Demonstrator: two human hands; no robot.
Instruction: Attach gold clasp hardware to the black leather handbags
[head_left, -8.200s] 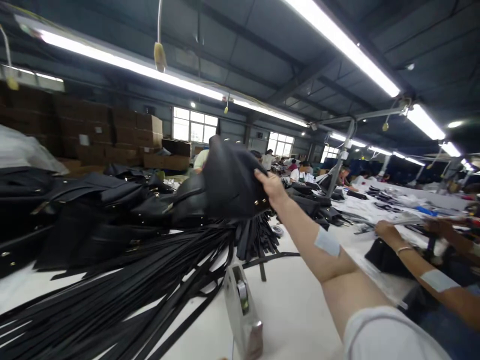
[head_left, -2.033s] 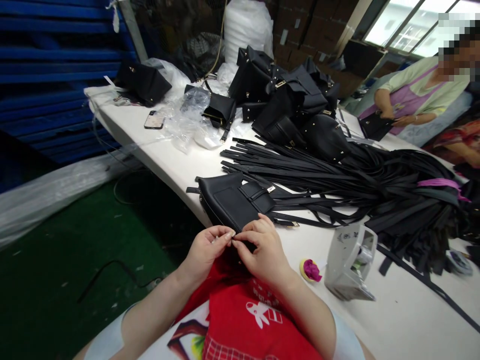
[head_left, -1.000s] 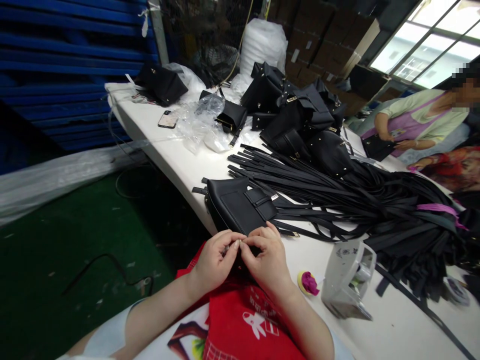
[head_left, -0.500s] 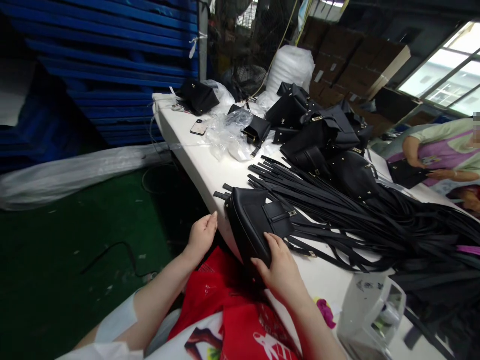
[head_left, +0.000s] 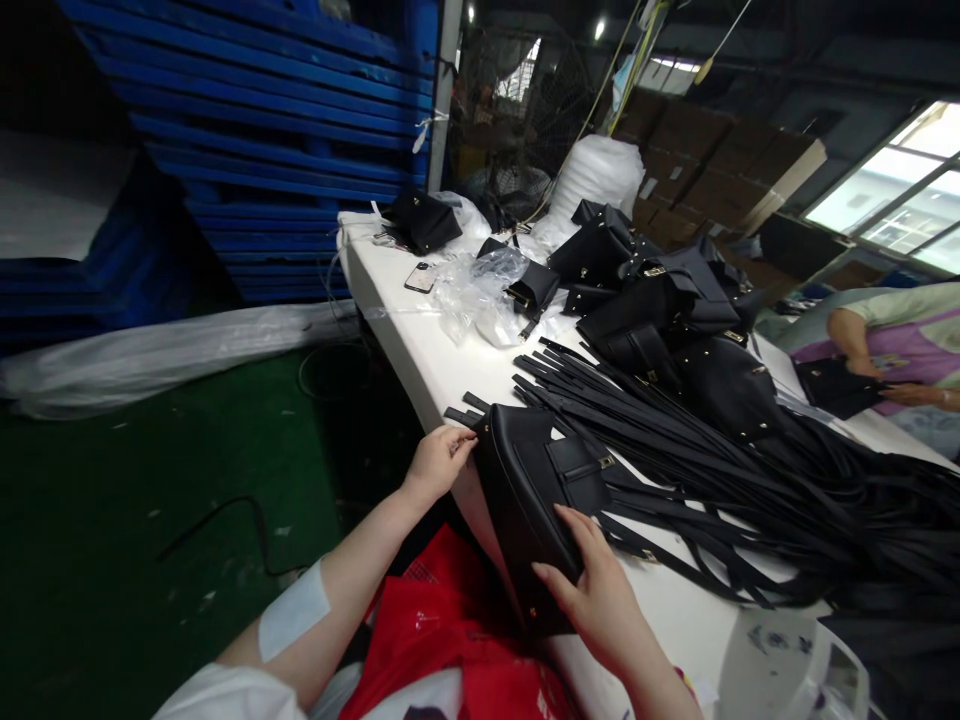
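A black handbag (head_left: 517, 500) with a flap pocket and a gold-coloured clasp lies at the table's near edge, its bottom panel facing me. My right hand (head_left: 596, 580) grips its near part, fingers on the front and thumb on the bottom panel. At the bag's far corner, beside a small stud, my left hand (head_left: 442, 465) is closed in a pinch, fingertips at the edge. Whatever is between those fingertips is too small to make out. Black straps (head_left: 637, 440) lie in a long bundle just beyond the bag.
More black bags (head_left: 630, 320) are heaped farther along the white table (head_left: 409, 345), near clear plastic wrap (head_left: 480, 290) and a phone (head_left: 420, 278). A clear plastic container (head_left: 772, 665) stands at lower right. Across the table, a co-worker's hands (head_left: 862, 370) handle a black piece.
My left hand has moved up and right to the bag's far corner, from a spot apart from it. The right hand keeps its grip. The view has shifted somewhat.
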